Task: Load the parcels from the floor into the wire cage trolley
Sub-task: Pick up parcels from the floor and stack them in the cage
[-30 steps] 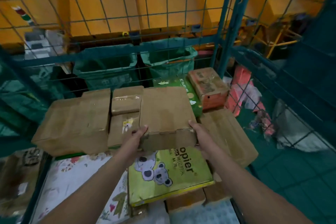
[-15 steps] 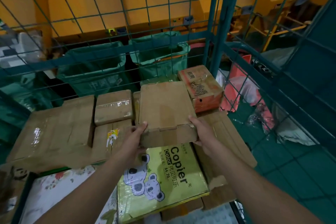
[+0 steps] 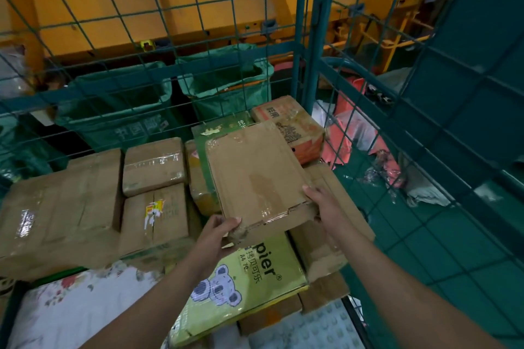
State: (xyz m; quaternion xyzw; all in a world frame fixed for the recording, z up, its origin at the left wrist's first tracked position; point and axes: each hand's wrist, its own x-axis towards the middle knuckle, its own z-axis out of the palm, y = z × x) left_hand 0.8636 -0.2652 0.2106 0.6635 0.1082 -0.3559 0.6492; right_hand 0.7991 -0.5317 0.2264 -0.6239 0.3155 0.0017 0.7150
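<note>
Both hands are holding a flat brown cardboard parcel with torn, taped near edge (image 3: 256,176) over the stack inside the teal wire cage trolley (image 3: 307,37). The left hand (image 3: 215,238) is gripping the parcel's near corner at seven o'clock, thumb on top and fingers curled under; the right hand (image 3: 323,202) is clasping the near corner at four o'clock, thumb lying along the top edge, its other fingers hidden below.

The parcel is tilting, its far end resting toward twelve o'clock on a green printed carton (image 3: 218,129) and touching a red and tan printed box (image 3: 295,125) at one o'clock. Its near end is hanging above a yellow copier-paper carton with a koala picture (image 3: 249,278).

To seat it well, the person is probably best sliding it forward and flat, squaring it between the red and tan box and the small taped brown boxes (image 3: 154,164) at ten o'clock, so it is not bridging a gap. The near edge looks ripped, so supporting from underneath, not pulling on the flap, seems wise. Fingers should be coming out sideways before the weight settles onto the brown carton (image 3: 340,204) at four o'clock.
</note>
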